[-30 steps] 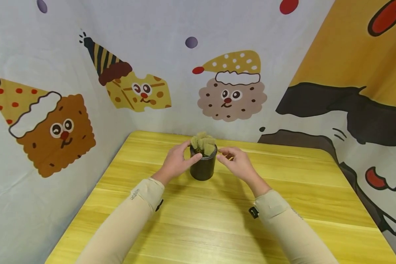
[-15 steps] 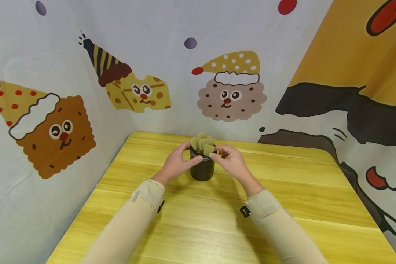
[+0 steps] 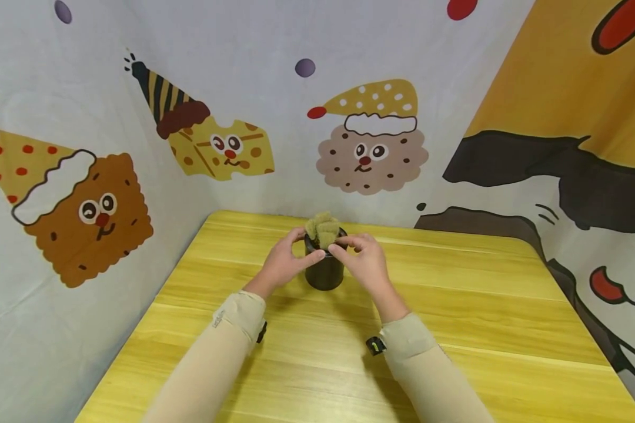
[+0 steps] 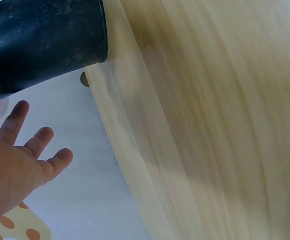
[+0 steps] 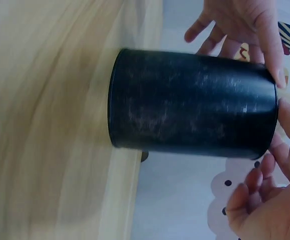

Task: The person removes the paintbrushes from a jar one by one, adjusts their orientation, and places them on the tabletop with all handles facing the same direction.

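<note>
Two hands are meeting at a black cup [image 3: 325, 271] standing upright at the centre of the frame, on the far middle of the yellow tabletop [image 3: 317, 352]. The left hand [image 3: 283, 262] is curling round the cup's rim, thumb touching it. The right hand [image 3: 362, 262] is pinching the green cloth [image 3: 321, 228] sticking out of the cup's top.

Bare bench [image 3: 455, 305] is stretching wide to the right of the cup [image 3: 325, 271] and toward the near edge; the printed curtain [image 3: 84, 117] is crowding its left and far sides.
</note>
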{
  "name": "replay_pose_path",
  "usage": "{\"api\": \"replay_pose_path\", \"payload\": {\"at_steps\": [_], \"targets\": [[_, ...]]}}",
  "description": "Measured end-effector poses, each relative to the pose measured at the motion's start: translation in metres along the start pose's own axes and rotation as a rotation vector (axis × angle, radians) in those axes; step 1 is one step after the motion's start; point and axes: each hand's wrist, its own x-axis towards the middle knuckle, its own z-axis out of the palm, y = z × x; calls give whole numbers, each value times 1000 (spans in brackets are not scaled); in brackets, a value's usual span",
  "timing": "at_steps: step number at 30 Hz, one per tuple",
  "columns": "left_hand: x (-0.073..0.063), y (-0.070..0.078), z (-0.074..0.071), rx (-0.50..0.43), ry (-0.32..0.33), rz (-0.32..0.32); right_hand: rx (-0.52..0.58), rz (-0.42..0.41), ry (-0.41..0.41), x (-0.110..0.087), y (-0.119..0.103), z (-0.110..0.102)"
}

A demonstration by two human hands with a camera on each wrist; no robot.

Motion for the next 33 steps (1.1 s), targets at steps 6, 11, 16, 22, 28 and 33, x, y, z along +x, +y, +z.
{"api": "replay_pose_path", "payload": {"at_steps": [6, 11, 16, 22, 28, 33], "targets": [[1, -1, 2, -15, 7, -11, -26, -67, 48, -5, -7, 5], [0, 0, 2, -19, 2, -13, -34, -62, 20, -4, -10, 5], [-1, 1, 1, -22, 0, -19, -63, -53, 12, -3, -12, 7], [-1, 1, 1, -18, -5, -5, -101, -67, 65, -2, -16, 11], [-1, -1, 2, -21, 2, -7, -74, -64, 84, -1, -18, 13], [-1, -1, 1, -29, 4, -9, -10, -14, 76, 0, -19, 11]]}}
